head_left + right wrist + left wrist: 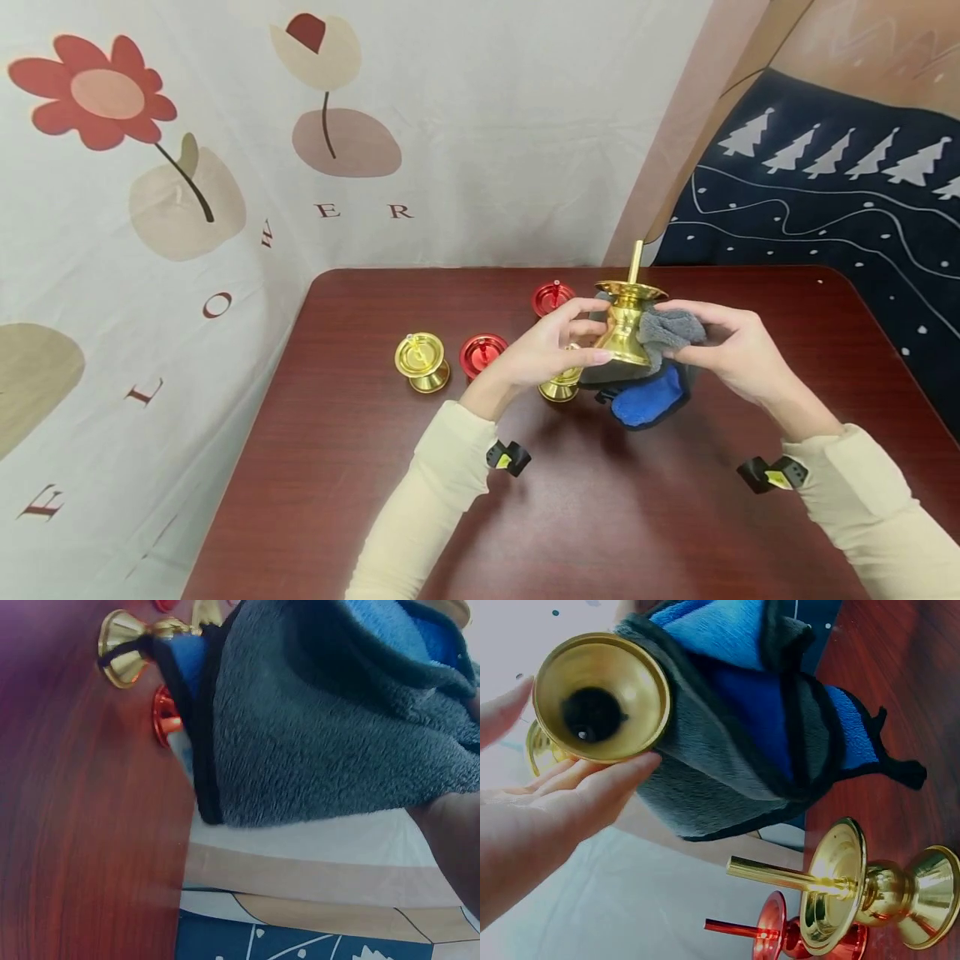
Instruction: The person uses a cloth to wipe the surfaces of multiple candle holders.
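Observation:
A gold candlestick [625,329] with a wide dish and an upright spike is raised above the table, tilted slightly. My left hand [555,343] grips it from the left, thumb near the foot and fingers behind the stem. In the left wrist view its hollow foot [654,690] faces the camera. My right hand [742,348] pinches a grey and blue cloth [675,327] against the candlestick's right side. The cloth's blue side [647,404] hangs below. Most of the right wrist view is filled by the grey cloth [315,742], which hides most of that hand.
On the brown table [360,500] stand a gold candlestick [420,357] at left, a red one [480,352] beside it, another red one [550,297] farther back and a gold one [559,388] partly behind my left hand. A printed curtain [480,167] hangs behind the table.

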{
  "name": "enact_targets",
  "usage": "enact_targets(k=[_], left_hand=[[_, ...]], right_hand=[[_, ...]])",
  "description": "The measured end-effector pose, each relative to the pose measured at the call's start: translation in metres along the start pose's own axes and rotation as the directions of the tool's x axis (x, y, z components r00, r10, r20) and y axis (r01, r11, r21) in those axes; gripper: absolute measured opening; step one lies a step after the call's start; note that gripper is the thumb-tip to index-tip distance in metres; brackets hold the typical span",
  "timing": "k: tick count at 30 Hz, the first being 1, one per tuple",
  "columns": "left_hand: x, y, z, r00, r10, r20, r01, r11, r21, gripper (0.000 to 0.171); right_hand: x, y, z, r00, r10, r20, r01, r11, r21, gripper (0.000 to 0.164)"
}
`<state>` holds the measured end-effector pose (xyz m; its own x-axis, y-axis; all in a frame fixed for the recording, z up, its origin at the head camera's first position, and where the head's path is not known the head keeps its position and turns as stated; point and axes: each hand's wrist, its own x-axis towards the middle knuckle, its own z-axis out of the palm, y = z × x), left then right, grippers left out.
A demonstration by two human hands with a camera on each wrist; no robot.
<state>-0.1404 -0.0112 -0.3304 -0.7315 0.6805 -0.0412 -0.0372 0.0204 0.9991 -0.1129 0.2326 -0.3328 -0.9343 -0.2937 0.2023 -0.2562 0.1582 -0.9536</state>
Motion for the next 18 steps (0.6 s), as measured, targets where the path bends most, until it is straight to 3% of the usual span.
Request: enact_targets(k=[6,12,18], left_hand=[[0.005,-0.007,0.007,0.997,-0.008,-0.070,0.015,0.996,0.091,0.064],[0.006,-0.008,0.013,0.983,0.001,-0.186,0.049,0.962,0.267,0.066],[0.007,-0.005,0.014,0.983,0.006,-0.184,0.056,0.942,0.330,0.067]], right_hand=[[-0.002,-0.001,0.005,0.998,0.042,-0.048,-0.054,0.964,-0.261,0.045],[-0.003,-0.011,0.010,0.997,0.031,-0.073,-0.058,0.917,-0.394,0.045],[-0.004,-0.025,0.012,0.996,0.055,-0.075,-0.085,0.872,-0.482,0.044]])
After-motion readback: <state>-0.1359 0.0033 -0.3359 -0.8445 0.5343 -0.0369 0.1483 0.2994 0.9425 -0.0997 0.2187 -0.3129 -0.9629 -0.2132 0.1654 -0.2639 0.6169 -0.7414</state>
